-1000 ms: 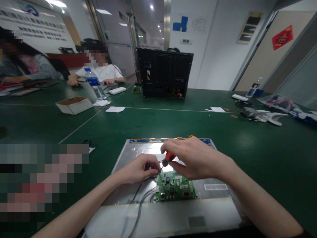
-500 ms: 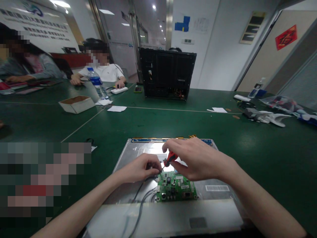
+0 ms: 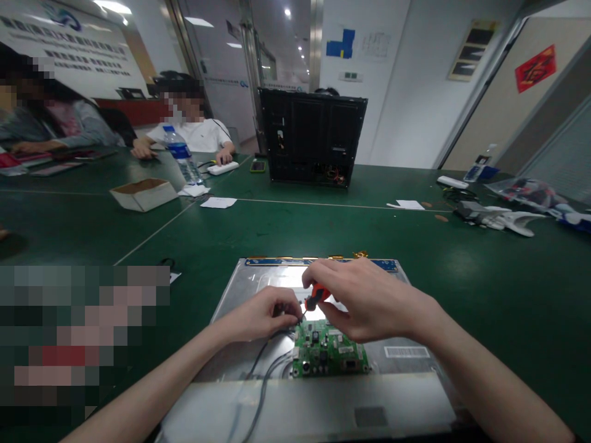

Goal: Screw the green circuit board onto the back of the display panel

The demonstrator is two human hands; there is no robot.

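Note:
A silver metal display panel (image 3: 406, 320) lies back-up on the green table in front of me. A small green circuit board (image 3: 329, 357) is mounted on it, with grey cables (image 3: 263, 375) running toward me. My right hand (image 3: 364, 301) is closed round a red-handled screwdriver (image 3: 315, 298), whose tip points down at the board's upper left corner. My left hand (image 3: 263, 315) is pinched at that same corner, beside the tip; what its fingers hold is too small to make out.
A black monitor housing (image 3: 311, 135) stands upright at the table's far side. A cardboard box (image 3: 143, 193), a water bottle (image 3: 181, 155) and paper slips lie at the left, where two people sit. Plastic parts and bags (image 3: 503, 216) lie at the right.
Both hands stay at the board's corner. My right hand has shifted slightly on the screwdriver handle. The view has drifted a little.

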